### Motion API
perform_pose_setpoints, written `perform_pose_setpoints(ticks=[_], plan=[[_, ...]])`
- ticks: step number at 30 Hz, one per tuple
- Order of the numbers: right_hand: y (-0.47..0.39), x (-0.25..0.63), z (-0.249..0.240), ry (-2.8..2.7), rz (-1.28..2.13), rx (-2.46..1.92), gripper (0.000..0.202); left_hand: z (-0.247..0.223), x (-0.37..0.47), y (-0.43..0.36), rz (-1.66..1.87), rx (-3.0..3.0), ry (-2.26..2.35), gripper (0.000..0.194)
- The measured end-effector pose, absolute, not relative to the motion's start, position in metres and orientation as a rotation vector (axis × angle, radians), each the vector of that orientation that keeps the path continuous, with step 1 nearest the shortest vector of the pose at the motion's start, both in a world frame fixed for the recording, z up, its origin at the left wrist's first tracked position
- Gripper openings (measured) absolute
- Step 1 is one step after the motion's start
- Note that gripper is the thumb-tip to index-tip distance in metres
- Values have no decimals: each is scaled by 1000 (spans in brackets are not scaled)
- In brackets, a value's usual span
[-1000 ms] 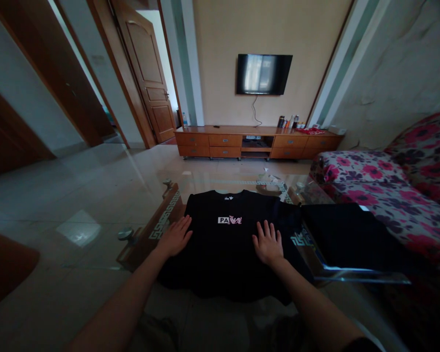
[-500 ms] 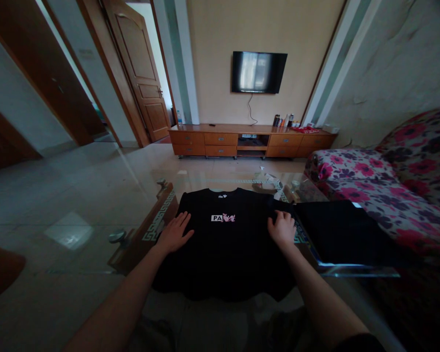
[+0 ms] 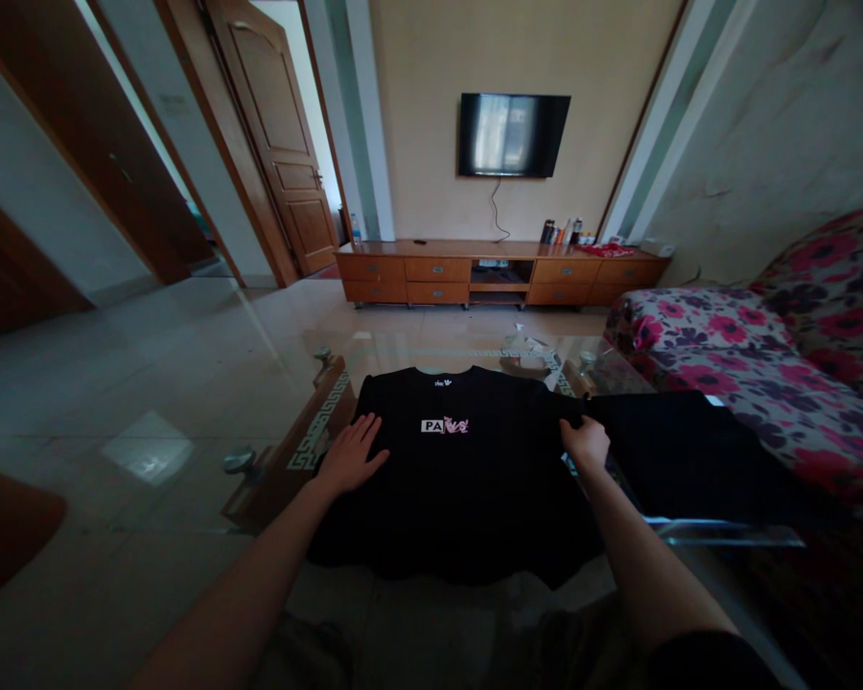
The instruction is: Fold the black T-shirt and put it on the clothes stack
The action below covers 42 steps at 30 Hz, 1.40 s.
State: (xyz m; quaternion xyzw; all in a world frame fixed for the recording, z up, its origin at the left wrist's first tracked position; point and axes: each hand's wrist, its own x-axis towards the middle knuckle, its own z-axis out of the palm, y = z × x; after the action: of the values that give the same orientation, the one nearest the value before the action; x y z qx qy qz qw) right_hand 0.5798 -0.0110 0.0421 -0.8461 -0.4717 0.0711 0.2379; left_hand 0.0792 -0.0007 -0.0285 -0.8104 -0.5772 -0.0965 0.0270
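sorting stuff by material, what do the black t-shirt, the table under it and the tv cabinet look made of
Black t-shirt: soft matte knit, probably cotton; it drapes limply over the near edge, with a printed chest logo. Table: clear glass top, glossy; the floor and a brown patterned frame show through it. TV cabinet: orange-brown wood or wood veneer, smooth with a slight sheen; which of the two cannot be told.
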Motion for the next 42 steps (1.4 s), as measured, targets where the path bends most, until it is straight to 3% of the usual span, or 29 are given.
perform_pose_setpoints(ticks=[5, 10, 21, 29, 39, 42], plan=[[-16, 556, 55, -1848, -45, -1984, 51, -29, 79, -1, -318, -2510, -1806, 76], [-26, 530, 39, -2453, 70, -1864, 51, -29, 78, -1, -315, -2504, -1810, 76], [-17, 555, 39, -2074, 311, -1891, 41, -27, 79, -1, -319, -2508, -1807, 76], [-17, 610, 30, -1938, 523, -2082, 47, -28, 80, 0, -317, -2500, -1806, 77], [-16, 596, 36, -1940, 367, -2045, 22, -28, 78, 0, -317, -2499, -1805, 76], [-2, 582, 37, -1831, 294, -2040, 30, -26, 78, 0, -304, -2510, -1817, 76]])
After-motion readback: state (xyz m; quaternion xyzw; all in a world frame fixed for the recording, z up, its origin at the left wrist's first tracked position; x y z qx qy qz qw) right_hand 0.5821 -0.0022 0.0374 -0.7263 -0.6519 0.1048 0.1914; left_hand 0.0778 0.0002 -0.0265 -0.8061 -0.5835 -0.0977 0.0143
